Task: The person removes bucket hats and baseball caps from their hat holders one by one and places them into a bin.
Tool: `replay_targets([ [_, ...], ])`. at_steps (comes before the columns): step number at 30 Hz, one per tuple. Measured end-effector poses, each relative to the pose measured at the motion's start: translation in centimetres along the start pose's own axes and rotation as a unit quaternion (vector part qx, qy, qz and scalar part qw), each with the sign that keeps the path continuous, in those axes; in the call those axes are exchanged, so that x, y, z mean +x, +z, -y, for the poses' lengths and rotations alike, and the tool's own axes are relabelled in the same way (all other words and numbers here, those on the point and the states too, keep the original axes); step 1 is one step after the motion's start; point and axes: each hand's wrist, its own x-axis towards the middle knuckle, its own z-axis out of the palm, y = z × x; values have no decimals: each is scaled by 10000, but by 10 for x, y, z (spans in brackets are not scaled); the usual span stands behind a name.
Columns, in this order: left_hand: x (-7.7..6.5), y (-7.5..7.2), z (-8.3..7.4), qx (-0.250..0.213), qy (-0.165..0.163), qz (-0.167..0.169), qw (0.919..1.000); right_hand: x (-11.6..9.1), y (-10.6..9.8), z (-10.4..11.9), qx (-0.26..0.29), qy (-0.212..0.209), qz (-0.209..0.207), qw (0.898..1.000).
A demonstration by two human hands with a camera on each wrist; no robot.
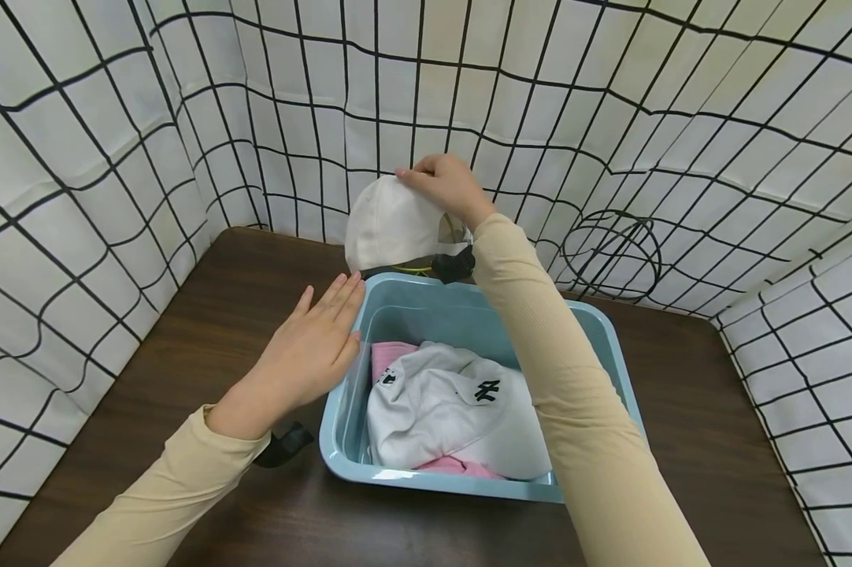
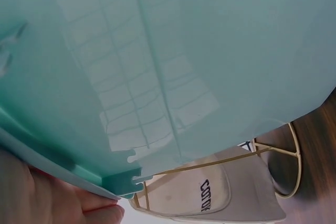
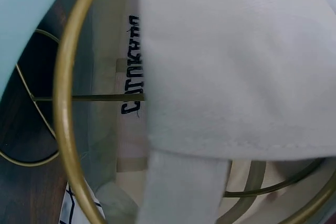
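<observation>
My right hand (image 1: pixel 447 189) pinches the crown of a white baseball cap (image 1: pixel 387 224) behind the far edge of a light blue basin (image 1: pixel 337 441). In the right wrist view, the cap's fabric (image 3: pixel 236 66) and back strap fill much of the picture, with a brass-coloured wire ring (image 3: pixel 64 87) close by. Fingers straight, my left hand (image 1: pixel 305 350) rests at the basin's left rim, near its far corner. Inside the basin lies a white garment (image 1: pixel 454 409) with black lettering, over pink cloth (image 1: pixel 390 358).
A round wire frame (image 1: pixel 613 256) stands behind the basin, to the right. The dark wooden table (image 1: pixel 256 504) ends at white walls (image 1: pixel 291 71) covered by a black grid. Black wrist devices (image 1: pixel 284 445) sit on both wrists.
</observation>
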Motion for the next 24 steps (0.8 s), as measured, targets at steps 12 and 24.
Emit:
replay_targets([
  [12, -1, 0, 0, -49, 5, -42, 10000, -3, -4, 3, -144, -203, 181, 9995],
  [24, -1, 0, -1, -42, 16, -37, 10000, -1, 1, 13, -291, -182, 96, 9994],
])
